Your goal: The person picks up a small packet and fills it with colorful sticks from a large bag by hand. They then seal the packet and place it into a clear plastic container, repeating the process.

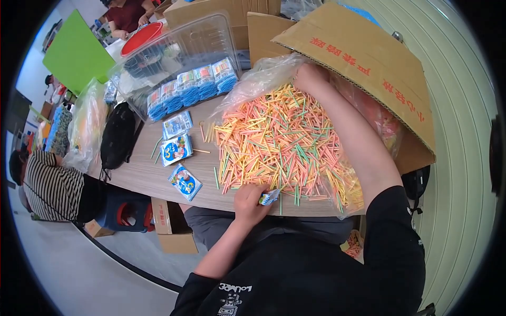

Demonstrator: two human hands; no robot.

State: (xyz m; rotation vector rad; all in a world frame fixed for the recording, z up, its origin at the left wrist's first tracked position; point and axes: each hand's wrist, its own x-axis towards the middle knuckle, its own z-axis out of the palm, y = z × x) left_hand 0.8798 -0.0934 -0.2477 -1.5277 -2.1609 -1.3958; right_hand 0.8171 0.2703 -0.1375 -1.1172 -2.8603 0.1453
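Left hand [252,199] clamps a packet [269,197] beside sticks [279,142] spilling from box [363,58]; right hand [311,78] grip unclear, inside box.

There is only one view, from a camera worn on the person's head. It looks forward and steeply down, close over the wooden table [147,179], whose near edge runs across the lower middle of the frame. The wide fisheye lens bends everything and blackens the corners. The wearer's own dark shirt [316,268] fills the bottom, and the room recedes toward the upper left.
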